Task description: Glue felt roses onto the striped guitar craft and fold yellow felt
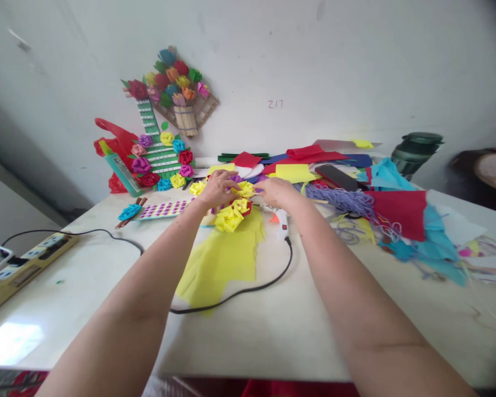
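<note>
While a blocky yellow power strip (pixel 28 268) lies at the left of the smooth counter (pixel 107 331), a teal bottle (pixel 123 172) stands beside crinkled roses (pixel 186 157) edging a striped green panel (pixel 161 160). Mid-counter, the left hand (pixel 219 187) curls over ruffled yellow flowers (pixel 228 219), just beyond thin yellow sheets (pixel 227 256); whether it grips them, I cannot tell. The right hand (pixel 276 192) bends near them, its hold equally unclear, beside a white glue gun (pixel 283 220). Farther right lie tangled purple yarn (pixel 339 199) and a flat red sheet (pixel 397 212).
</note>
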### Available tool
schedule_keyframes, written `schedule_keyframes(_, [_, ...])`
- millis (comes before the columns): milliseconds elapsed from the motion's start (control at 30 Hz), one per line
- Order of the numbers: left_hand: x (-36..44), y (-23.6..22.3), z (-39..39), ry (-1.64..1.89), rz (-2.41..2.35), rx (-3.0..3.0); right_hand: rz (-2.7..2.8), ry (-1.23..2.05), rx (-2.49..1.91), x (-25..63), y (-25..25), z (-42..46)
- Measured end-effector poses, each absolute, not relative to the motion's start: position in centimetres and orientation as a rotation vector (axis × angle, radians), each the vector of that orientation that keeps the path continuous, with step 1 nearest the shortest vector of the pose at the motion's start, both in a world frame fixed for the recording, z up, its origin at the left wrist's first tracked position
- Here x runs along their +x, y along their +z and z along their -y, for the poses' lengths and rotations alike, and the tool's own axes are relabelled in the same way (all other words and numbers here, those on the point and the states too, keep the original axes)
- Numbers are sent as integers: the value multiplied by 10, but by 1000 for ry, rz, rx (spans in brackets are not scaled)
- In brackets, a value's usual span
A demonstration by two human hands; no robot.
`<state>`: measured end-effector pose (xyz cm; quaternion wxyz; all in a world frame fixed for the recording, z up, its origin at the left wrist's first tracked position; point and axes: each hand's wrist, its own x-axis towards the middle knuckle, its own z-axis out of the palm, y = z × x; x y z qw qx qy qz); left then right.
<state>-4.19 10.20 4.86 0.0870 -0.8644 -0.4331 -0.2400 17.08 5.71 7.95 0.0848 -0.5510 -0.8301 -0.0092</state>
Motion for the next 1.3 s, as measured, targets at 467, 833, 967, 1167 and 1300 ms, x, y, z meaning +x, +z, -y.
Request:
schedule_keyframes(467, [-50, 48, -105, -774, 1288, -2557, 2331, 47, -1656, 188, 85, -61])
schedule_keyframes(833, [-57, 58, -95, -874, 1311, -2606, 2280, 51, -1615, 185, 82, -61])
schedule_keyframes(967, [-58, 60, -85, -1193, 1426, -2558, 2144, 221, -1561, 182, 83, -62])
schedule_keyframes(1167, [-51, 46, -80, -2175, 1752, -1959, 1953, 582, -1499, 170, 84, -56])
schedule_keyframes(1300, [-52, 35, -77, -2537, 1842, -1427, 1946, 765, -1543, 161, 76, -56])
